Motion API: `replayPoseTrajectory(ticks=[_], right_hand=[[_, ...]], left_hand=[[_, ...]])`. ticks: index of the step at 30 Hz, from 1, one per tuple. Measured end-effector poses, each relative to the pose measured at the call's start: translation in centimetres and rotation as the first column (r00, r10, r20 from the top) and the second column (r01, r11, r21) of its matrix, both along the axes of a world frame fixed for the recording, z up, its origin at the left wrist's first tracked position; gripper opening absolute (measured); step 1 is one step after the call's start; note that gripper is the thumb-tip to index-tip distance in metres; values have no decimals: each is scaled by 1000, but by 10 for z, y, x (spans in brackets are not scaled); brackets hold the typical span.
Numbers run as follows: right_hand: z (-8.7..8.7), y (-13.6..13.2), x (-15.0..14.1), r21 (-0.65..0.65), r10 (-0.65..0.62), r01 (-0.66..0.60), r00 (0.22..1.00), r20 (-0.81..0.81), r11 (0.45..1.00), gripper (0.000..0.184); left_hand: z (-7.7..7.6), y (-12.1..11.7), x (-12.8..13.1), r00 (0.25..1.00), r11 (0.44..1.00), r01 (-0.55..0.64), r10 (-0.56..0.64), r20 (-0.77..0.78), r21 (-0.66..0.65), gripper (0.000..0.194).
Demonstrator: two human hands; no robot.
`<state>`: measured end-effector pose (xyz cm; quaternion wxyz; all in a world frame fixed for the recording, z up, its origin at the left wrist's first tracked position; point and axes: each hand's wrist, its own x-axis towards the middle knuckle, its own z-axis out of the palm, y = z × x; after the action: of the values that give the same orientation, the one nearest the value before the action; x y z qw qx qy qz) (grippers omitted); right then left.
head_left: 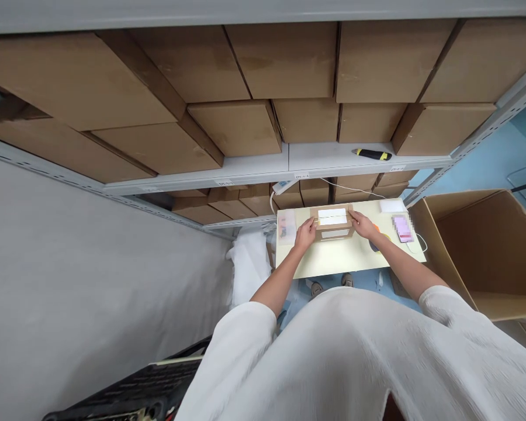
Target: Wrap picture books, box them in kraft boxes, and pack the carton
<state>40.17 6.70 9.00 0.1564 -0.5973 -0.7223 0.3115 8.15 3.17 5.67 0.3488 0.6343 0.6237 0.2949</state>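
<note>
Left hand [305, 233] and right hand [363, 225] have both ends of a small cardboard box [333, 227] gripped, phone [402, 228] right of both.

Room over table [328, 258], nr side of box [333, 217]; shelf [263, 168] in way fwd, lg carton [486, 251] R.

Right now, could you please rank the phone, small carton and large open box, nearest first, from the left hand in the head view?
1. Small carton: touching the left hand.
2. Phone: right side of table.
3. Large open box: right of table.
</note>
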Motion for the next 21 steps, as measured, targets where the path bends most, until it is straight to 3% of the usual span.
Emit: replayPoseTrajectory(ticks=[6,11,14,21], right_hand=[[-5,-10,0,-56,-4,7,998,61,998,59],[-15,-17,-2,-12,-11,11,1000,-4,1000,68],[-22,-19,-3,-53,1,-1,1000,3,999,70],[-37,-28,-3,-115,-17,24,998,55,993,70]], left_hand=[[-7,-11,-5,1000,998,13,-15,-19,-67,48],[-15,-15,0,1000,1000,-1,1,12,-14,53],[-23,-17,6,1000,999,-2,2,16,-46,57],[-34,-23,11,997,998,17,-22,-73,-58,57]])
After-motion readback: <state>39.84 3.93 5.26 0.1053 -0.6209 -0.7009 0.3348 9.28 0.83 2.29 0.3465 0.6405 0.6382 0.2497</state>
